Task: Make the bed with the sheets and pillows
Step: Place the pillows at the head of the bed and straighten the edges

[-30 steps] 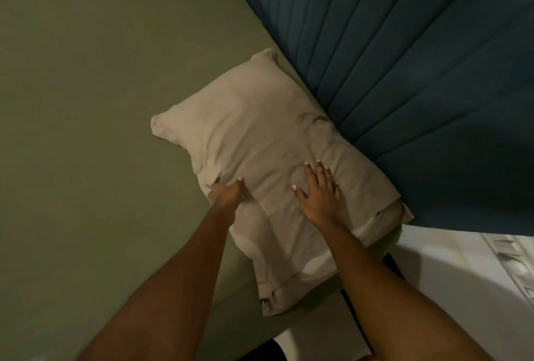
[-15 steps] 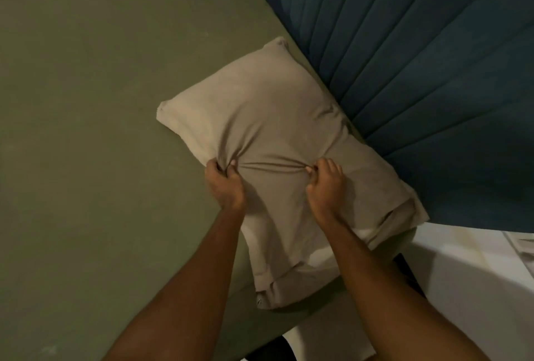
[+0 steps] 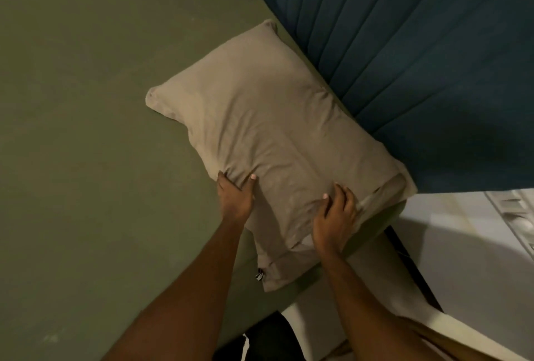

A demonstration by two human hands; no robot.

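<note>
A pillow (image 3: 268,141) is laid on the sheet (image 3: 95,129) at the bed's corner, against the headboard (image 3: 419,51).

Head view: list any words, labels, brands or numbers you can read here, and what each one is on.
No readable text in this frame.
Small tag at the near open end of the tan pillowcase: dark with pale marks, too small and blurred to read.
Green sheet and blue headboard: no print visible.

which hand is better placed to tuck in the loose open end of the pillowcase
Right hand: it rests on the pillow beside the loose open end overhanging the bed edge. The left hand sits at the inner side.
</note>
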